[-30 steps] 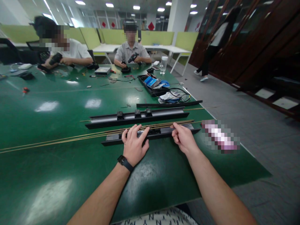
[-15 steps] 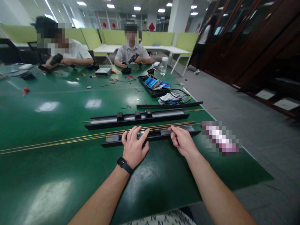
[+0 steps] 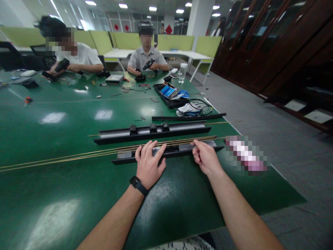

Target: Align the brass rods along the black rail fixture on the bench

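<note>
Several long, thin brass rods run across the near black channel and out past its left end. My left hand, with a dark watch on the wrist, rests over the channel, fingers spread and fingertips on the rods. My right hand is curled at the channel's right part. Its index finger reaches the rods and seems to pinch one with the thumb, which is mostly hidden. Behind lies a second black channel carrying three small black blocks.
Farther back lie a thin black strip, a glove with black cable, and a black tray of blue items. A blurred pink object is at right. Two people sit across the green table with power drills.
My right hand has slid slightly right along the rods. My left hand stays in place. In the background, a walking person has moved farther away, behind the partition.
</note>
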Motion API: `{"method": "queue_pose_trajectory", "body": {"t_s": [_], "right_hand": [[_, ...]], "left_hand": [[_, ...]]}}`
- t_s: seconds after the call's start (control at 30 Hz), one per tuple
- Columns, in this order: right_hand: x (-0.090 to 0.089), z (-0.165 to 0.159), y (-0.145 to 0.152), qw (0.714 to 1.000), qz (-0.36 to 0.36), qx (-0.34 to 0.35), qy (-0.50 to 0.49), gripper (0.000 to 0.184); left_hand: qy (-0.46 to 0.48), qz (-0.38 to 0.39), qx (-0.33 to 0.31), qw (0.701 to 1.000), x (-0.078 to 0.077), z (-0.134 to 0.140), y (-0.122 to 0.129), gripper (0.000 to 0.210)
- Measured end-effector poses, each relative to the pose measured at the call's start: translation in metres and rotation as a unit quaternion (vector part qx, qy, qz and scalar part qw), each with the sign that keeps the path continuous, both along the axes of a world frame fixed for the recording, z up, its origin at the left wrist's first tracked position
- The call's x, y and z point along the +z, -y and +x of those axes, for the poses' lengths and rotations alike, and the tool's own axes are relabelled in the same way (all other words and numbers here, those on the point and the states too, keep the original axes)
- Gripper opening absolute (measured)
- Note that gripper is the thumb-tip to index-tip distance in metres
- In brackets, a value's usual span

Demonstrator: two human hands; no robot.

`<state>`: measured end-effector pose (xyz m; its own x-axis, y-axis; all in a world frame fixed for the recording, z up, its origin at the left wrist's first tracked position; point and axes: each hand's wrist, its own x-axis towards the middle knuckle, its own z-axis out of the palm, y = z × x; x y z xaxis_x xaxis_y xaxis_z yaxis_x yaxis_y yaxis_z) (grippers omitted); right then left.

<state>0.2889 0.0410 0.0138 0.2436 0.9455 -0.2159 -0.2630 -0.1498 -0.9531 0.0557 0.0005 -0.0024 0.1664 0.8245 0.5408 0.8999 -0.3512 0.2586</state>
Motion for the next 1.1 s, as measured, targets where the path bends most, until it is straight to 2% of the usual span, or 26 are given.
{"method": "queue_pose_trajectory", "body": {"t_s": [0.27, 0.57, 0.9, 1.1], "right_hand": [[0.0047, -0.0019, 0.0033, 1.0, 0.004, 0.009, 0.01, 0.034], [0.0038, 0.0037, -0.0004, 0.999, -0.01, -0.041, -0.01, 0.033], [0.0047, -0.0034, 0.0039, 1.0, -0.014, 0.021, 0.005, 0.037], [0.0072, -0.0008, 0.0042, 1.0, -0.016, -0.009, -0.005, 0.034]], "left_hand": [[-0.001, 0.0, -0.002, 1.0, 0.0, 0.0001, 0.0001, 0.05], [-0.001, -0.003, 0.001, 1.0, -0.0011, -0.0001, -0.0005, 0.05], [-0.005, -0.002, 0.005, 1.0, 0.0004, 0.0004, 0.0006, 0.048], [-0.008, 0.007, 0.001, 1.0, -0.0006, -0.0006, 0.0001, 0.046]]}}
